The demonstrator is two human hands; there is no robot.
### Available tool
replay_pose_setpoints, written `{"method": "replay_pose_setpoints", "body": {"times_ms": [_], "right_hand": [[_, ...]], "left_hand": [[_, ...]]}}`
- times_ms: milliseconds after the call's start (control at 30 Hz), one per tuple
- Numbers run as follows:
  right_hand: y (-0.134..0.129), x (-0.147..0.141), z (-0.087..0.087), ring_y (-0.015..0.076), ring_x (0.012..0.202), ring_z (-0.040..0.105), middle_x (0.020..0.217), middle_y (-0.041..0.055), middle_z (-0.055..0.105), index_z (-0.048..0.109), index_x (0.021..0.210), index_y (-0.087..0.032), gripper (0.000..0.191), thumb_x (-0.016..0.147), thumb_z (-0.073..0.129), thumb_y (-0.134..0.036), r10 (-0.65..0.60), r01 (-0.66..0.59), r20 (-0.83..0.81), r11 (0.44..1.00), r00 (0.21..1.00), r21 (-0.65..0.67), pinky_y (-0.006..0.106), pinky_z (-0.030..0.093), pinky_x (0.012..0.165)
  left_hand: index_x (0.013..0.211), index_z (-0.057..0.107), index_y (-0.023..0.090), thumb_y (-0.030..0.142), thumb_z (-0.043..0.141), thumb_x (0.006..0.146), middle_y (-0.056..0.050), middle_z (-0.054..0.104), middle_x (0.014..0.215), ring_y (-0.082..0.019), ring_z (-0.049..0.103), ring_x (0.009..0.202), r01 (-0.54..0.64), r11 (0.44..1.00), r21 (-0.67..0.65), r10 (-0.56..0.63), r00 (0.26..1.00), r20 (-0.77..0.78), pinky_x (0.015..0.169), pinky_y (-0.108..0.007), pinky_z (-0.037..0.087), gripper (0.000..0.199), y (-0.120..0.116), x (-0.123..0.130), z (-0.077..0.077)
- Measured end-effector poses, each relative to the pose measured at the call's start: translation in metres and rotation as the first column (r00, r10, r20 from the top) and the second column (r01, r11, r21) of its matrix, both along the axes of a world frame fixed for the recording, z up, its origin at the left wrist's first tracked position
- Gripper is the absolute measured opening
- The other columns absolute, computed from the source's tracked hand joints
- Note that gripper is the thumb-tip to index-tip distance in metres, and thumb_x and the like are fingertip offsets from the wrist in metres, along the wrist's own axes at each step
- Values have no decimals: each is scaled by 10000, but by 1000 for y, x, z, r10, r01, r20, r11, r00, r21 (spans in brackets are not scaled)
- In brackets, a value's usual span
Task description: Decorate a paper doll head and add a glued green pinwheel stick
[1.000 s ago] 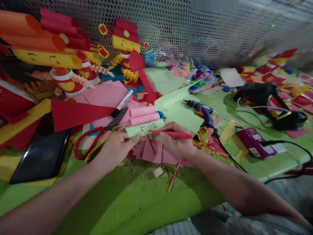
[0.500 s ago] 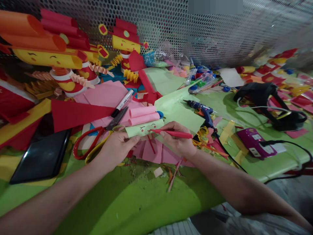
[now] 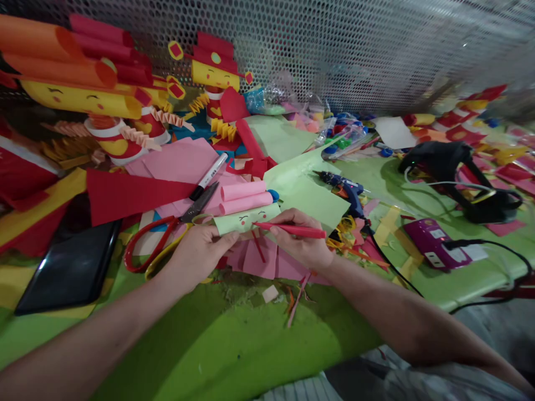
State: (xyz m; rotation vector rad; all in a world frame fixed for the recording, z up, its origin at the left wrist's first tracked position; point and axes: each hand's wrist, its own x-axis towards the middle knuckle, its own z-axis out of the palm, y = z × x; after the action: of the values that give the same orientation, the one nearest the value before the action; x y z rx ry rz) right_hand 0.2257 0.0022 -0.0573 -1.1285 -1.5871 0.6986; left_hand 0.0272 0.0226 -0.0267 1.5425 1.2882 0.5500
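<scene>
My left hand point(image 3: 201, 248) pinches the left end of a pale green paper roll point(image 3: 229, 223) with thumb and fingers. The roll bears drawn curved eyes and red cheeks, and two pink paper rolls point(image 3: 246, 203) lie along its top. In my right hand point(image 3: 303, 239) is a red marker point(image 3: 301, 230), its tip at the face between the cheeks. Scissors point(image 3: 161, 236) with red and yellow handles lie left of my left hand. A black-and-white marker point(image 3: 209, 176) rests behind them on pink paper point(image 3: 179, 161).
Finished paper figures point(image 3: 215, 75) stand along the mesh panel point(image 3: 288, 44). A black phone point(image 3: 69, 267) lies at left. To the right are a blue glue gun point(image 3: 353, 192), a purple power adapter point(image 3: 437, 245) with a cable, and a black strapped device point(image 3: 463, 181). Paper scraps litter the green table point(image 3: 234, 345).
The red marker's tip and my right hand have shifted slightly left across the face. My left hand keeps its grip on the roll.
</scene>
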Motion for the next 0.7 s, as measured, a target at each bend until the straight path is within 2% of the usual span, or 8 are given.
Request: {"method": "replay_pose_setpoints", "body": {"times_ms": [400, 700], "right_hand": [[1, -3, 2, 100, 582, 613, 696, 11, 675, 599, 794, -176, 64, 738, 622, -194, -2, 2, -5, 1000, 1000, 18, 214, 502, 509], [1, -2, 3, 102, 578, 605, 695, 5, 674, 607, 791, -190, 58, 737, 623, -205, -9, 9, 8, 1000, 1000, -1, 222, 498, 503]], "left_hand": [[678, 686, 198, 388, 540, 734, -4, 653, 575, -198, 602, 650, 21, 1000, 3, -21, 999, -39, 579, -276, 465, 245, 0, 0, 4], [559, 661, 229, 320, 613, 678, -10, 614, 488, -232, 617, 646, -40, 998, -50, 45, 994, 104, 561, -283, 447, 157, 0, 0, 0]]}}
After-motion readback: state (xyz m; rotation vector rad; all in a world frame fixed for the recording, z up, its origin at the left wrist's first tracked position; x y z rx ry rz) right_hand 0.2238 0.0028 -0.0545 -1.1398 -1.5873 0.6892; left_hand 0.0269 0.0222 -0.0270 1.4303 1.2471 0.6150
